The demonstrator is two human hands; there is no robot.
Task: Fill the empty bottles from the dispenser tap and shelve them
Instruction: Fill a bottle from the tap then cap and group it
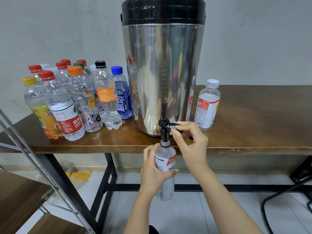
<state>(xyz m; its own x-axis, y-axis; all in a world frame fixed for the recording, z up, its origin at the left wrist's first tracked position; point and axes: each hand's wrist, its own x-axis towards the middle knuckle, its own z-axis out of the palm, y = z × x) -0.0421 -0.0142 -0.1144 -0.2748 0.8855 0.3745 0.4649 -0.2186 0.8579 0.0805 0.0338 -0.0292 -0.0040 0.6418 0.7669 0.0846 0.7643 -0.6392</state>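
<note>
Head view: we are holding the uncapped bottle (166, 154) upright in our left hand (154, 171), fingers wrapped round its label, its mouth sitting directly under the tap (163, 133), while our right hand (190, 144), just above, is pinching the lever (172, 124).

Dispenser (162, 73) top beyond upper edge

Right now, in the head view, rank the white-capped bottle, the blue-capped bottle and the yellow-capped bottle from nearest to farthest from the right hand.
1. White-capped bottle, right of the dispenser, by the right hand.
2. Blue-capped bottle, left of the dispenser.
3. Yellow-capped bottle, far left.
</note>
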